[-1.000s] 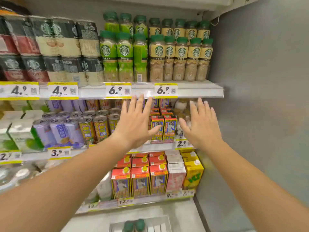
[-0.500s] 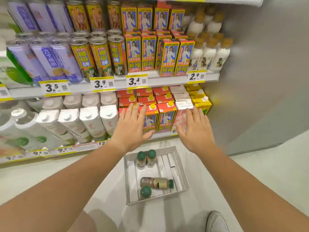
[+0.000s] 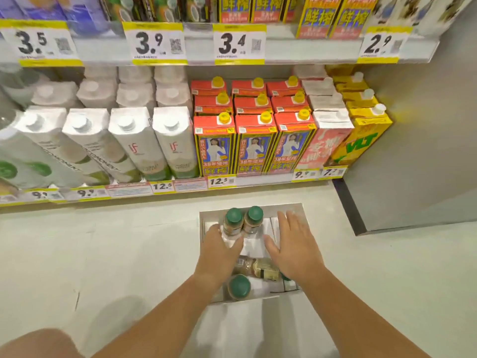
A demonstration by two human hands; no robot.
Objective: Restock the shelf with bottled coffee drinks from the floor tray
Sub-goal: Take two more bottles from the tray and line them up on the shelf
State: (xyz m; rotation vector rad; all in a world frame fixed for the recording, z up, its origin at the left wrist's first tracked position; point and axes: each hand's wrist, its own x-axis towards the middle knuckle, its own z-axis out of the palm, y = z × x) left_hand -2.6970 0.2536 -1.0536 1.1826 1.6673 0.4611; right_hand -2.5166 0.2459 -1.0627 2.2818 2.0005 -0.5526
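Observation:
A white cardboard tray (image 3: pixel 289 208) lies on the floor below the bottom shelf. Two upright green-capped coffee bottles (image 3: pixel 243 220) stand at its far left. A third bottle (image 3: pixel 258 267) lies on its side in the middle, and another upright one (image 3: pixel 239 287) stands at the near edge. My left hand (image 3: pixel 219 250) is over the tray with its fingers against the near side of the two upright bottles, not closed around them. My right hand (image 3: pixel 294 244) hovers spread over the tray's right half, holding nothing.
The bottom shelf (image 3: pixel 258 180) holds white cartons (image 3: pixel 134 143), red-topped juice cartons (image 3: pixel 254 143), a pink carton and yellow cartons (image 3: pixel 361 135). A grey panel (image 3: pixel 418 151) closes off the right side. Pale floor (image 3: pixel 103 254) surrounds the tray. My knee (image 3: pixel 38 343) shows at the lower left.
My view has dropped from the upper shelves to the floor tray. Both hands have come down from shelf height into the tray, the left one reaching the two upright bottles.

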